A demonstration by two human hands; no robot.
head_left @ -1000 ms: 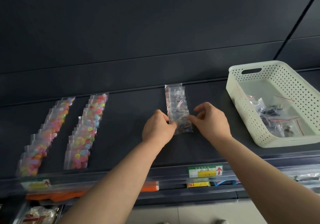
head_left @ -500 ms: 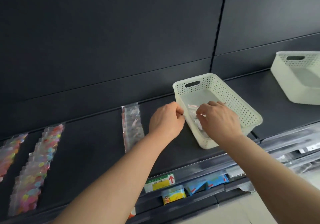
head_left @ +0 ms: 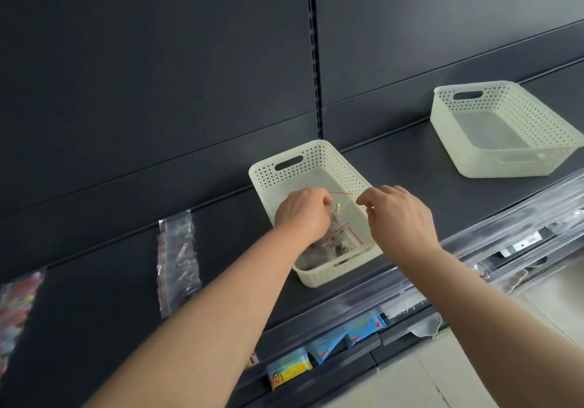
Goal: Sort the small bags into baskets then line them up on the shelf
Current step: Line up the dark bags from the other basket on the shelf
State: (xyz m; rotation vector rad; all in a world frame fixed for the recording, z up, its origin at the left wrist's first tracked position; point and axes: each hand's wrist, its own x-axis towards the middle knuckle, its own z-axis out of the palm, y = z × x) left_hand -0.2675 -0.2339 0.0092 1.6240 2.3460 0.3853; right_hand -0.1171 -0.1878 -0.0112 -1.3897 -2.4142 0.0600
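head view: left hand (head_left: 301, 213) grips a clear zip bag (head_left: 335, 215) inside the near basket (head_left: 316, 158); right hand (head_left: 399, 218) hovers loosely curled, empty. clear-bag row (head_left: 178, 259) and colourful row (head_left: 15, 306) lie lined on the shelf (head_left: 94, 297); more bags (head_left: 344, 240) await.

Dark grey metal back panels (head_left: 158, 76) are divided by a black slotted upright (head_left: 313, 44). A clear plastic label strip (head_left: 505, 227) is fitted along the dark grey shelf (head_left: 410, 161). Pale floor tiles (head_left: 474, 376) are glimpsed below.
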